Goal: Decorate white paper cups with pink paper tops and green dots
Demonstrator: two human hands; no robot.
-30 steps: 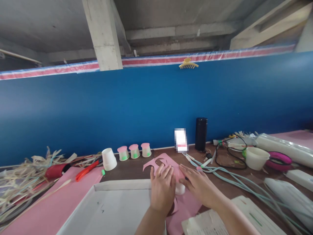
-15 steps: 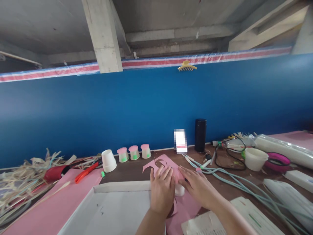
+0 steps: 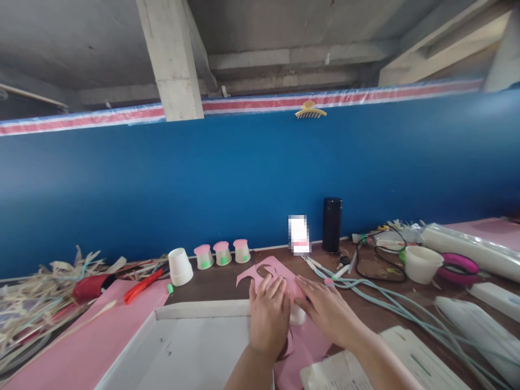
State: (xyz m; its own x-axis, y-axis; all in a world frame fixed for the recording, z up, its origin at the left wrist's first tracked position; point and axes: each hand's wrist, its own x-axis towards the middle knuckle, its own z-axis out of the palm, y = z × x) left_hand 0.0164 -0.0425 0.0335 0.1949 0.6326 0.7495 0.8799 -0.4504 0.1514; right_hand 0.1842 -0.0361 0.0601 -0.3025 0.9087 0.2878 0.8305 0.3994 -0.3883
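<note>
Against the earlier frames: hands and pink sheet in the same pose and place; view shifted very slightly, nothing else moved.

Left to right, placed relative to the pink sheet point(image 3: 284, 303):

Straw pile point(image 3: 36, 295), far left: dry, pale, fibrous strips in a tangle.
Red cutter point(image 3: 144, 284), left: slim plastic, lying flat.
White tray point(image 3: 195, 310), just left: shallow, matte, low straight rim.
White cup point(image 3: 180, 266), left and behind: upturned, tapered.
Three small cups point(image 3: 221, 253), behind: upturned, pale, pink tops, green marks.
Left hand point(image 3: 268, 314): flat, fingers together and stretched, palm down, pressing the sheet; nothing gripped.
Pink sheet, centre of the brown table point(image 3: 219, 281): thin, smooth, with curved cut-outs at its far end.
Small white piece point(image 3: 298, 314), on the sheet between the hands: rounded; touched by the right hand, grip unclear.
Right hand point(image 3: 327, 309): palm down, fingers spread loosely, resting on the sheet.
Black bottle point(image 3: 332, 224), behind and right: upright cylinder, matte.
Pale green cords point(image 3: 390, 306), right: long, smooth, curving.
White bowl point(image 3: 422, 264), far right: round, plastic.
</note>
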